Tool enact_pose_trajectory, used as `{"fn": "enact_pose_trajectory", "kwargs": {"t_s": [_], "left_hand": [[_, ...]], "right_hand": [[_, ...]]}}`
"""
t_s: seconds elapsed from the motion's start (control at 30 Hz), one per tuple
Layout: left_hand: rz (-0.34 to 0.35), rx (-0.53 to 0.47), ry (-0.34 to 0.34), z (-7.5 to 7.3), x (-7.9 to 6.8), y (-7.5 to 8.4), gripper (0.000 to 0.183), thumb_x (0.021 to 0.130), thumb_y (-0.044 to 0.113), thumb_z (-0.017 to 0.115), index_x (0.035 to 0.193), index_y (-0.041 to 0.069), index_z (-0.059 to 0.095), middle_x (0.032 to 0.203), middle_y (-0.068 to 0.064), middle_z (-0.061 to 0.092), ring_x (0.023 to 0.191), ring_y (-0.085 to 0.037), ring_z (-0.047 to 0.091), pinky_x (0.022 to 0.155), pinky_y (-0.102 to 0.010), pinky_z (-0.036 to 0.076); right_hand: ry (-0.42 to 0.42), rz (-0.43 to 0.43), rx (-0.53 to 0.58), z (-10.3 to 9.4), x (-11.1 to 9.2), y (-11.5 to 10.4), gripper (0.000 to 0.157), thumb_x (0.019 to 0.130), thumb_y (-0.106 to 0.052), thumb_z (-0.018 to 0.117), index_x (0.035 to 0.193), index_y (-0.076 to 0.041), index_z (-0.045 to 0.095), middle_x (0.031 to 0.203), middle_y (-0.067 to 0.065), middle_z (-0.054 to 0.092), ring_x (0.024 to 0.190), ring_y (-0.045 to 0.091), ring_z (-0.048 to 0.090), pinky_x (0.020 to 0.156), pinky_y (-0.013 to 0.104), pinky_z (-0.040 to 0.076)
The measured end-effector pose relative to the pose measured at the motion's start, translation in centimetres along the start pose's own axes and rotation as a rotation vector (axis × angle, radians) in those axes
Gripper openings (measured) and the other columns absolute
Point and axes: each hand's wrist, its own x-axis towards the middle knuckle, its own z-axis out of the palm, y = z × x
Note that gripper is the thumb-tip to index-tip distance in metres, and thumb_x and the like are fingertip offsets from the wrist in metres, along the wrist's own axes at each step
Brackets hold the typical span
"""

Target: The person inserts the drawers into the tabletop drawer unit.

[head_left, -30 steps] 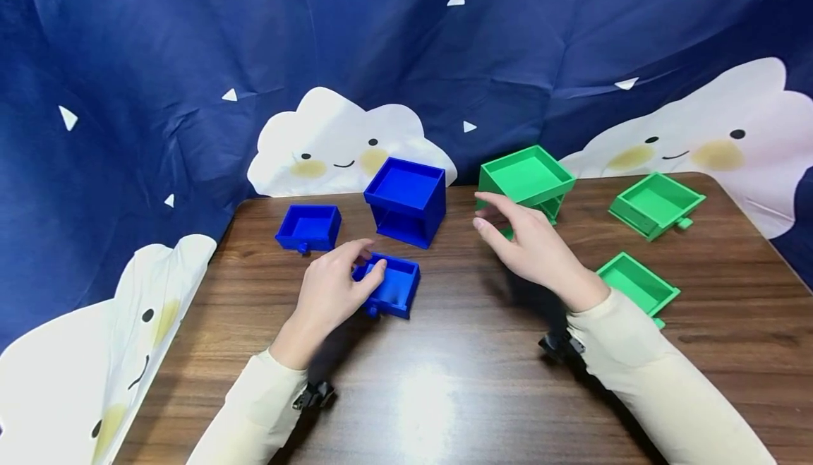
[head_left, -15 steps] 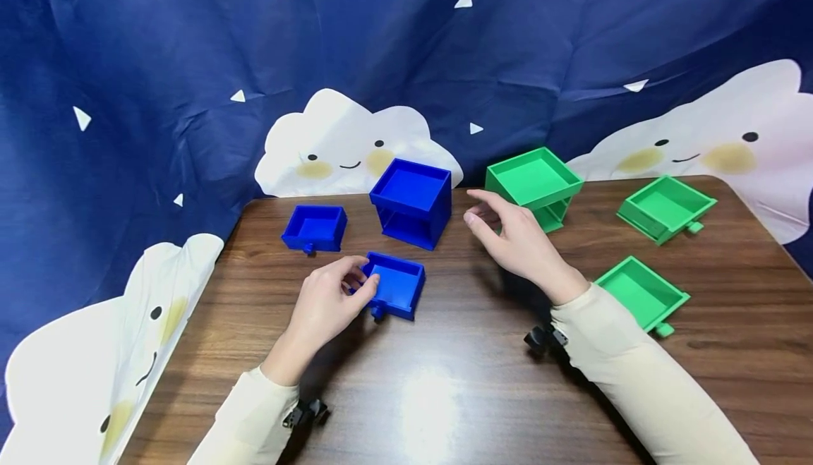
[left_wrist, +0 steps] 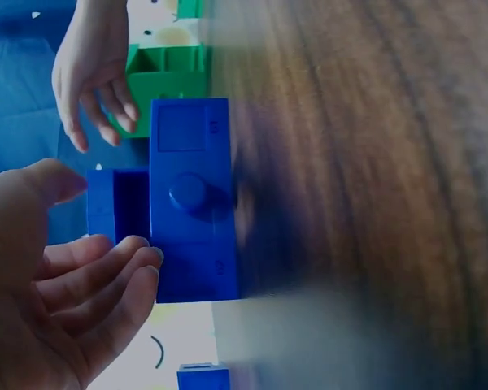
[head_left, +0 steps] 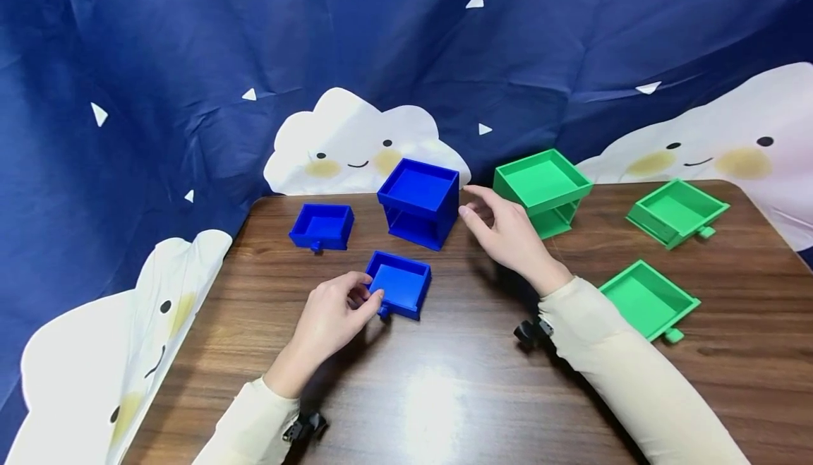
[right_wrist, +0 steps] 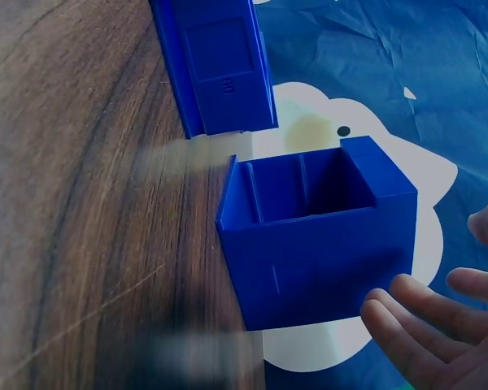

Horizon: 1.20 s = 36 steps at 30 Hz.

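Observation:
A small blue drawer (head_left: 399,283) with a round knob lies on the table in front of the blue cabinet frame (head_left: 419,193), which has a hollow front and a shallow tray top. My left hand (head_left: 330,317) hovers at the drawer's left front corner, fingers loosely bent, gripping nothing. In the left wrist view the drawer's knobbed front (left_wrist: 191,199) is just beyond the fingertips; whether they touch it I cannot tell. Beside the cabinet's right side is my right hand (head_left: 508,236), fingers relaxed and holding nothing. The right wrist view has its fingertips close to the cabinet wall (right_wrist: 325,272).
A second blue drawer (head_left: 322,226) rests at the back left. Right of the right hand stands a green cabinet frame (head_left: 543,183). Two green drawers, one farther back (head_left: 679,207) and one nearer (head_left: 649,299), lie on the right. A cloud-printed blue cloth (head_left: 540,49) hangs behind the table.
My right hand has moved left, from in front of the green cabinet to the blue cabinet's right side. The left hand has drawn back from over the front drawer toward its left front corner.

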Motion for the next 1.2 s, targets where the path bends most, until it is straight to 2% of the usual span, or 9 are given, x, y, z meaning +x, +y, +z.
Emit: {"fn": "enact_pose_trajectory", "kwargs": {"t_s": [0.23, 0.43, 0.67, 1.1, 1.2], "left_hand": [[-0.022, 0.037, -0.024, 0.4, -0.4, -0.3, 0.021, 0.095, 0.028, 0.081, 0.095, 0.007, 0.079, 0.076, 0.004, 0.071, 0.067, -0.004, 0.063, 0.067, -0.026, 0.054], [-0.062, 0.044, -0.065, 0.9, -0.8, -0.6, 0.021, 0.096, 0.030, 0.080, 0.090, 0.010, 0.079, 0.069, 0.008, 0.064, 0.063, -0.003, 0.055, 0.064, -0.025, 0.049], [-0.098, 0.062, -0.105, 1.0, -1.0, -0.8, 0.022, 0.096, 0.034, 0.079, 0.084, 0.015, 0.079, 0.065, 0.012, 0.061, 0.058, -0.003, 0.053, 0.058, -0.025, 0.047], [-0.177, -0.021, -0.211, 1.4, -0.7, -1.4, 0.023, 0.099, 0.035, 0.077, 0.085, 0.017, 0.082, 0.057, 0.016, 0.059, 0.057, -0.002, 0.055, 0.060, -0.025, 0.046], [-0.204, -0.087, -0.253, 1.4, -0.7, -1.5, 0.024, 0.100, 0.033, 0.075, 0.088, 0.014, 0.083, 0.055, 0.012, 0.061, 0.052, -0.004, 0.060, 0.056, -0.025, 0.050]], "right_hand": [[-0.017, 0.029, -0.004, 0.7, 0.9, 0.1, 0.046, 0.110, -0.026, 0.063, 0.149, -0.003, 0.060, 0.122, 0.019, 0.077, 0.106, 0.033, 0.075, 0.098, 0.052, 0.059], [-0.006, 0.030, -0.011, 1.4, 1.6, 0.5, 0.046, 0.109, -0.026, 0.064, 0.148, -0.004, 0.061, 0.120, 0.019, 0.077, 0.103, 0.033, 0.075, 0.096, 0.051, 0.060], [0.002, 0.021, -0.015, 2.3, 2.0, 1.1, 0.047, 0.109, -0.029, 0.063, 0.150, -0.006, 0.061, 0.121, 0.017, 0.075, 0.101, 0.030, 0.074, 0.093, 0.048, 0.059], [0.004, 0.030, -0.008, 2.9, 2.7, 1.4, 0.049, 0.110, -0.033, 0.063, 0.152, -0.008, 0.061, 0.119, 0.018, 0.076, 0.102, 0.032, 0.075, 0.094, 0.050, 0.059], [0.005, 0.030, -0.014, 3.0, 2.9, 1.4, 0.048, 0.110, -0.033, 0.063, 0.151, -0.008, 0.061, 0.117, 0.017, 0.077, 0.102, 0.031, 0.075, 0.094, 0.049, 0.059]]}}
